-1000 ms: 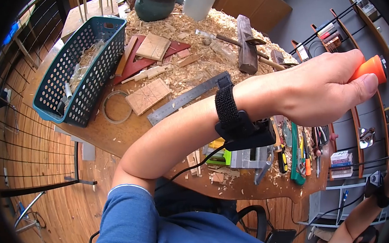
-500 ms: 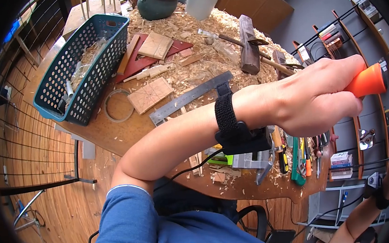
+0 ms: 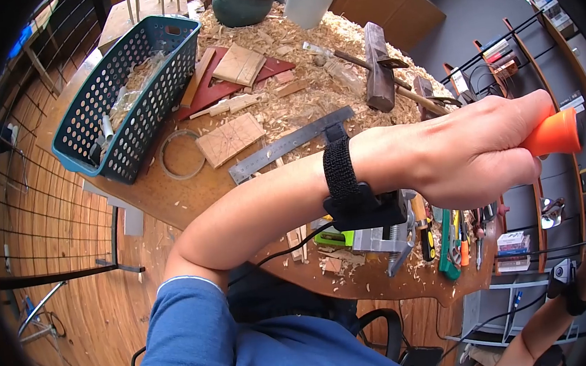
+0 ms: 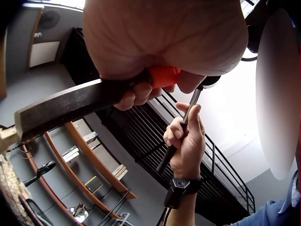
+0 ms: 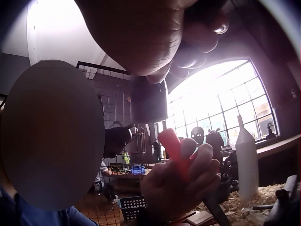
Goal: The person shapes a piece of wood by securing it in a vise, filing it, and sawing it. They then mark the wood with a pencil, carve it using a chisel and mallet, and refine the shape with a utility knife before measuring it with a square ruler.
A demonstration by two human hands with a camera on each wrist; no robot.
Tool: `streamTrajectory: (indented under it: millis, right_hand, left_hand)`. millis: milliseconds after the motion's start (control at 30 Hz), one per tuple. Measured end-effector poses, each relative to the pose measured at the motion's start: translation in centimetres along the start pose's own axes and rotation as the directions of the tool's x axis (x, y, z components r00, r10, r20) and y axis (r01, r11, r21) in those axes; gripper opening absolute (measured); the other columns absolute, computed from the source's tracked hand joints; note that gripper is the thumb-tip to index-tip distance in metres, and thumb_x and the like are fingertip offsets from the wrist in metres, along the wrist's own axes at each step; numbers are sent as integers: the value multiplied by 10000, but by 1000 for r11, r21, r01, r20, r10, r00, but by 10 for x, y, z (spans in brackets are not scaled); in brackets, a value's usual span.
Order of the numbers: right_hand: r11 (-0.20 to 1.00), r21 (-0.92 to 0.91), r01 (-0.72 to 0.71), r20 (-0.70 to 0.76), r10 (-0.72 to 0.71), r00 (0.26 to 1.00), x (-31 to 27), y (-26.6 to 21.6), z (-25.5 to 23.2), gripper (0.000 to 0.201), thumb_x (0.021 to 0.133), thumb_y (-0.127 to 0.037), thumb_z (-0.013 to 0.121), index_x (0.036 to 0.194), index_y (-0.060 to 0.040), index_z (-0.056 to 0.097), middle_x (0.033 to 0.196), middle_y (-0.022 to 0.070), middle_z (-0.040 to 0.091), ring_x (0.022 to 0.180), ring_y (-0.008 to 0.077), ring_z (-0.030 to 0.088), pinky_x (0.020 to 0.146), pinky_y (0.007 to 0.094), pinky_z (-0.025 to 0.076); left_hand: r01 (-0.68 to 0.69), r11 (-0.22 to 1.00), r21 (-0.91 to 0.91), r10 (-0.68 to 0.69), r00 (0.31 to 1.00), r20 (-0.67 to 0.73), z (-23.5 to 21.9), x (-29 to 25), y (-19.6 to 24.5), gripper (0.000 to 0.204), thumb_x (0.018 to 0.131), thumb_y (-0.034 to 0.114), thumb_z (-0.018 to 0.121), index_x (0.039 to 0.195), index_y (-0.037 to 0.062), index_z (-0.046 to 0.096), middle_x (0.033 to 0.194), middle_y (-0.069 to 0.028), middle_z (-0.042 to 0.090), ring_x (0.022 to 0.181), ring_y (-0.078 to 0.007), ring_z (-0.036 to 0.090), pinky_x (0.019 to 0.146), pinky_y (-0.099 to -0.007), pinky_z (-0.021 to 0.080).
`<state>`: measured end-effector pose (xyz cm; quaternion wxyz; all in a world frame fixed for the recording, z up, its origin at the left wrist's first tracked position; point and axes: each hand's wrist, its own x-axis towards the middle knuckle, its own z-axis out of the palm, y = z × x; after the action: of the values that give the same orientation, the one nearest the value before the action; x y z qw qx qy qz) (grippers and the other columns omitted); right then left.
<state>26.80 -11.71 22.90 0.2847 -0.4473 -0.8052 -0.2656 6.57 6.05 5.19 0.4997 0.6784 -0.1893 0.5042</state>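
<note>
My left hand (image 3: 479,156) grips an orange handle (image 3: 553,134) at the right of the head view, held up above the bench. In the left wrist view a broad dark blade (image 4: 61,109) runs left from that grip. My right hand (image 4: 188,148) is raised below it, fingers curled round a slim tool with a metal shaft (image 4: 194,100) and black handle (image 4: 167,159). The shaft's upper end overlaps the left hand's underside; I cannot tell whether they touch. In the right wrist view the orange handle (image 5: 170,142) points up out of the left fist.
Wood shavings cover much of the bench (image 3: 385,279). On it are a teal basket (image 3: 129,100), a steel ruler (image 3: 289,143), wood blocks (image 3: 231,139), a wooden plane (image 3: 379,71), a green pot (image 3: 246,2) and several tools. Shelves stand at the right.
The left hand has turned and dropped slightly with the orange handle; its thumb, seen along the handle earlier, is out of sight in the head view. The head view has shifted slightly.
</note>
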Motion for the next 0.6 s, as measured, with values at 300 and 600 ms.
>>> streamTrajectory:
  millis: [300,600]
  right_hand:
    - [991,-104,-89,-48,85,995,-11,-6,7,383,1126,-320,603,1025,30,721,648,13,511,579,82,462,525,271,286]
    - [995,-96,-8,-28,5,1000,8,-20,12,380,1111,-276,648,1087,91,746,565,7,468,485,73,395,459,270,245]
  left_hand:
    - [61,998,-34,-62,998,-11,-2,0,10,281,923,165,575,1086,-43,479,845,-242,627,863,-429,657,781,-515,504]
    - [81,997,-10,-81,997,8,-1,2,10,269,922,151,567,1083,-40,467,847,-251,627,867,-436,658,786,-519,505]
